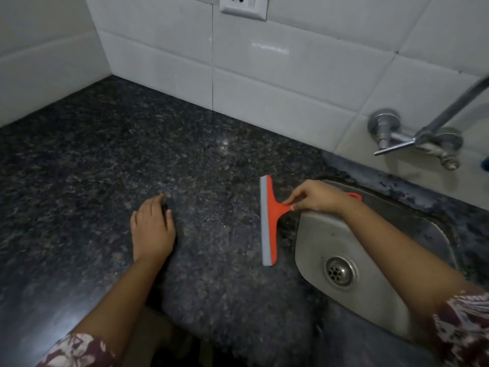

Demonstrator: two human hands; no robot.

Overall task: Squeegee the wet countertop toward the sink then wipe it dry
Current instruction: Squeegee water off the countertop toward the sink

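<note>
Left hand flat, empty, on counter. Right hand pinching orange squeegee handle, blade on counter beside sink.

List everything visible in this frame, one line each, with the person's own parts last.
Countertop: one, dark speckled granite, fills the left and centre.
Squeegee: one, orange with grey blade, on the counter beside the sink.
Sink: one, steel, right, with drain.
Tap: one, chrome, on the wall above the sink.
Wall tiles: white, behind the counter.
Socket: one, white, top.
Left hand: flat on the counter.
Right hand: fingers on the squeegee handle.
Sleeves: two, maroon patterned.
</note>
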